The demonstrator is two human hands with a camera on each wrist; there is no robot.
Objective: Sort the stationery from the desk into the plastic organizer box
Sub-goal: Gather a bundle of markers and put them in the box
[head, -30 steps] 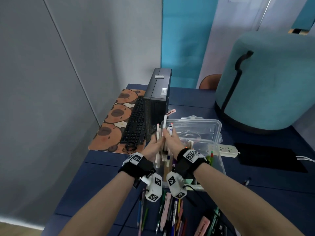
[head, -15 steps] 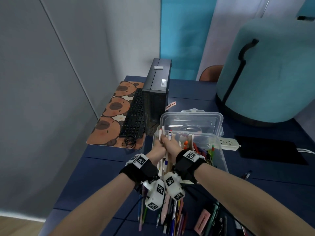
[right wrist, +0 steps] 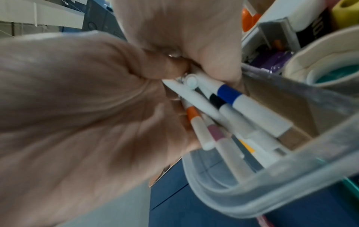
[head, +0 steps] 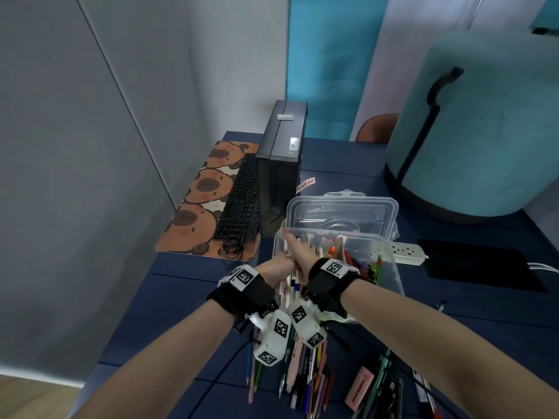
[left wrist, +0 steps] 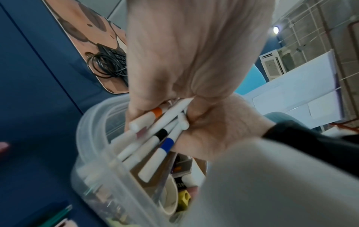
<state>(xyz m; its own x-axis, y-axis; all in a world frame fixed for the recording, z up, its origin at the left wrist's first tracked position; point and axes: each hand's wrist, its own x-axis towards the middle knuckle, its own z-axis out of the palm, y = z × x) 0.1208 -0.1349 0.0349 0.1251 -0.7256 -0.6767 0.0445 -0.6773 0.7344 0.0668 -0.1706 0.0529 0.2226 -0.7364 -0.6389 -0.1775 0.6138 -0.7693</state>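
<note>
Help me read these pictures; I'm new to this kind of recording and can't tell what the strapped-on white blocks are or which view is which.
No machine here: a person works with bare hands. The white blocks are cameras strapped to the wrists. The wide picture comes from a head camera; the two close-ups look along each hand.

The left hand and right hand together hold a bundle of white markers with orange, black and blue bands, their lower ends inside the clear plastic organizer box.

On the blue desk lie more pens and pencils, a pink eraser, a keyboard and a computer tower.
</note>
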